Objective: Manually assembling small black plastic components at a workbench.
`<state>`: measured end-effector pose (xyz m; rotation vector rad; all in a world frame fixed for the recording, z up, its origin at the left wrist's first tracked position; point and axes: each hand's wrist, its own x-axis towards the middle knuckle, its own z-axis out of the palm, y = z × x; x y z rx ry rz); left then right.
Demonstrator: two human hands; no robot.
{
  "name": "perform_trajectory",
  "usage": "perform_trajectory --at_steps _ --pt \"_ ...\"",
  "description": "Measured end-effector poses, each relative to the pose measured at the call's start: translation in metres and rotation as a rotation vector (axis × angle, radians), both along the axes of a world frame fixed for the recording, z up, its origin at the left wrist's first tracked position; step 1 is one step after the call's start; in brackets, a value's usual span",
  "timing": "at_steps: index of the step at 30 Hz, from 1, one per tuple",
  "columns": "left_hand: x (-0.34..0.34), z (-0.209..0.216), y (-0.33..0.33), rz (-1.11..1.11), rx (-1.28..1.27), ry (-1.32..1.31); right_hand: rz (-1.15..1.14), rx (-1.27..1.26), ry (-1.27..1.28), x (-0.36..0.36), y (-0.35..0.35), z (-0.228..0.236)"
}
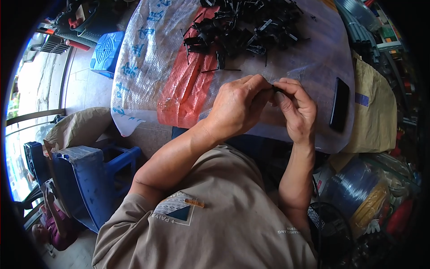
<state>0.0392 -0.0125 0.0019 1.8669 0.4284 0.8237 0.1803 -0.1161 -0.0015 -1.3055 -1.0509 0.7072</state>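
Note:
My left hand (237, 105) and my right hand (296, 106) meet over the near part of the table, thumbs and fingertips pinched together. Between them shows a small black part (276, 88), mostly covered by the fingers, so its full shape is hidden. Beyond my hands lies a heap of black plastic parts (242, 31) with thin stems and clips, tangled together. The heap rests on a woven plastic sack sheet (313, 67), whitish with a red band (179, 101), which covers the table.
A black phone (340, 104) lies at the table's right edge. Left of the table are a blue step stool (106, 54) and a large blue bin (85, 179). A tan sack (376, 107) and coiled clear tubing (354, 190) are on the right. Another person (56, 226) is at lower left.

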Motion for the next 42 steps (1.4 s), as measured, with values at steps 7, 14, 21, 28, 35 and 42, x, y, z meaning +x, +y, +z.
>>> perform_trajectory --at_steps 7,14,21,28,35,42 --pt "-0.001 -0.001 -0.001 0.031 0.082 -0.004 0.001 0.039 0.059 -0.005 0.003 -0.007" --pt "0.001 -0.006 -0.010 0.106 0.089 -0.072 -0.004 0.102 0.040 -0.004 0.001 -0.015" --pt "-0.013 0.005 0.001 -0.139 -0.881 0.011 0.101 -0.123 0.239 0.004 -0.014 0.002" --pt "-0.020 0.004 0.004 -0.316 -0.579 0.067 0.101 -0.275 0.103 0.001 -0.014 0.010" --pt "-0.030 0.008 0.018 -0.329 -0.120 0.226 0.188 -0.304 0.135 -0.006 -0.009 0.016" --pt "-0.037 0.009 0.023 -0.201 -0.078 0.255 0.228 -0.311 0.064 -0.013 0.010 0.021"
